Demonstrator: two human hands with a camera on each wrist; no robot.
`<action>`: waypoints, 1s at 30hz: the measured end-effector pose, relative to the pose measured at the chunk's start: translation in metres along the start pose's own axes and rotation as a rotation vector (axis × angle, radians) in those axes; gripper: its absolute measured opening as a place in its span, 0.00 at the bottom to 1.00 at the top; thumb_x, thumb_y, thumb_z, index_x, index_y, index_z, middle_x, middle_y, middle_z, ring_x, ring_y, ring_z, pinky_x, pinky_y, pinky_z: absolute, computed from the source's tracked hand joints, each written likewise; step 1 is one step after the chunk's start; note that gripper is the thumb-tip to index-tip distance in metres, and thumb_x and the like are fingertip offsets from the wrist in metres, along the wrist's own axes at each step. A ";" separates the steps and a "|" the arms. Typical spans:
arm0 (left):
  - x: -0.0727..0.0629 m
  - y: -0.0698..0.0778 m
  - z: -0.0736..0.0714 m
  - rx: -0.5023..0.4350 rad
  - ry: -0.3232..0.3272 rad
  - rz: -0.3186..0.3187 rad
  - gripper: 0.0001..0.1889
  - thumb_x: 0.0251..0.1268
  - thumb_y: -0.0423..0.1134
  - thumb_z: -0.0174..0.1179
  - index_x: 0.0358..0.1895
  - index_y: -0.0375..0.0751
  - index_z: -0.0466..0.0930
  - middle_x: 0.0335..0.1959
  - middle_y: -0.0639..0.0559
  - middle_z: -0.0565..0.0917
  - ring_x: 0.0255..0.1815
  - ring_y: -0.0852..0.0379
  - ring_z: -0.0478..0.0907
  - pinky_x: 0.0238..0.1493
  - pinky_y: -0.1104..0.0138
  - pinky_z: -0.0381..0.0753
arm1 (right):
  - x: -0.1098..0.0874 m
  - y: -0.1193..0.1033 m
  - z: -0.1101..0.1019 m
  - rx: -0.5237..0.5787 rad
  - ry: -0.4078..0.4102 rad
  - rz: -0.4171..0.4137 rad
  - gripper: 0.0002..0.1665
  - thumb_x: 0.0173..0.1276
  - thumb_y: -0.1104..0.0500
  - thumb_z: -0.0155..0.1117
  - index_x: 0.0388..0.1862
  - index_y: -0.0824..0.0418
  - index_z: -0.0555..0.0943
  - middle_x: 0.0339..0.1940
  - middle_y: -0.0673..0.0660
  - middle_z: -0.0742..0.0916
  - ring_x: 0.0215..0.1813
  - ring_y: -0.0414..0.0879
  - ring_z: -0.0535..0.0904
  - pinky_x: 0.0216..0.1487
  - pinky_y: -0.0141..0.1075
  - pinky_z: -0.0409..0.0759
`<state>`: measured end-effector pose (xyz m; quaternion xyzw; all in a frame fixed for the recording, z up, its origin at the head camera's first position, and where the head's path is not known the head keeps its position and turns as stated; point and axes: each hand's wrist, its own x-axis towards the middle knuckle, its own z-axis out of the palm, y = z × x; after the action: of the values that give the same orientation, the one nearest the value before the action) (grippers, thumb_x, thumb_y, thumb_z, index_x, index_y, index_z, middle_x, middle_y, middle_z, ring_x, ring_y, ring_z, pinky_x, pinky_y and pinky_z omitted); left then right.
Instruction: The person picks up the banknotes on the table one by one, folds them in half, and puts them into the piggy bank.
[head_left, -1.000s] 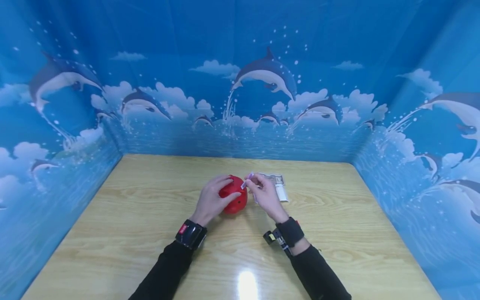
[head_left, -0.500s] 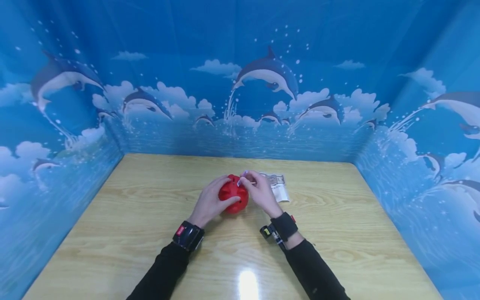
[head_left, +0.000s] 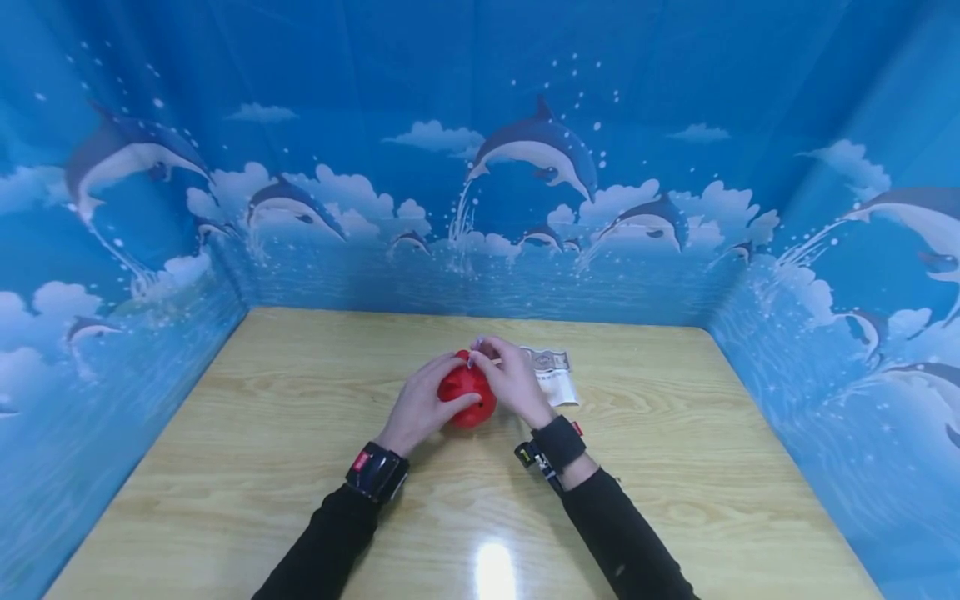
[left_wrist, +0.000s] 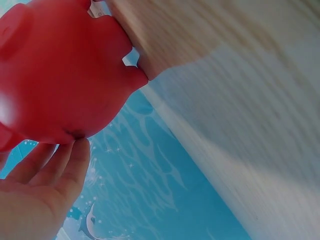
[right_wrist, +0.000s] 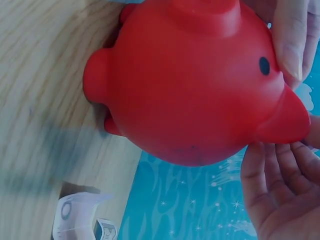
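Note:
A red piggy bank (head_left: 474, 410) stands on the table, its snout and an eye showing in the right wrist view. My left hand (head_left: 418, 404) grips it from the left, thumb across the near side and fingers over the top. At its upper right, my right hand (head_left: 517, 385) pinches a small rolled or folded banknote (head_left: 470, 362) between thumb and fingertips, right over the top of the bank. Most of that note is hidden by the fingers. In the right wrist view, the other right-hand fingers (right_wrist: 260, 175) lie close under the pig's ear.
Flat on the wooden table (head_left: 300, 433), just right of the bank, lie banknotes (head_left: 557, 387), creased and partly behind my right hand. A blue dolphin-print curtain (head_left: 360, 275) encloses the table at the back and both sides.
My right hand has moved left with the banknote, from beside the piggy bank to over its top, and less of the note shows. My left hand keeps its grip with hardly any movement.

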<state>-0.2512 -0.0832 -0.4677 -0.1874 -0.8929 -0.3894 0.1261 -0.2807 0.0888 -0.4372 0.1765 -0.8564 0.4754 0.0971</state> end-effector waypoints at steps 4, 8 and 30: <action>0.000 0.001 0.000 0.018 -0.004 0.002 0.34 0.55 0.54 0.71 0.66 0.52 0.74 0.67 0.48 0.75 0.63 0.48 0.76 0.53 0.54 0.84 | 0.000 0.001 0.002 -0.033 0.010 -0.016 0.12 0.73 0.57 0.60 0.48 0.63 0.83 0.40 0.55 0.88 0.46 0.46 0.84 0.41 0.35 0.85; -0.001 0.000 0.001 0.030 0.000 0.003 0.34 0.56 0.55 0.71 0.66 0.52 0.74 0.67 0.48 0.75 0.63 0.47 0.76 0.52 0.54 0.84 | 0.001 0.001 0.003 -0.056 0.015 -0.023 0.12 0.72 0.57 0.61 0.48 0.63 0.83 0.40 0.55 0.89 0.45 0.46 0.84 0.40 0.35 0.84; -0.001 0.002 0.001 0.048 -0.013 -0.037 0.35 0.57 0.55 0.69 0.68 0.48 0.72 0.68 0.47 0.73 0.66 0.47 0.74 0.56 0.53 0.82 | 0.002 0.000 0.005 -0.124 -0.012 -0.061 0.09 0.69 0.57 0.65 0.44 0.59 0.85 0.35 0.51 0.88 0.39 0.42 0.81 0.36 0.32 0.79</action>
<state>-0.2500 -0.0813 -0.4673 -0.1702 -0.9062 -0.3688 0.1175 -0.2823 0.0845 -0.4397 0.1990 -0.8790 0.4171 0.1172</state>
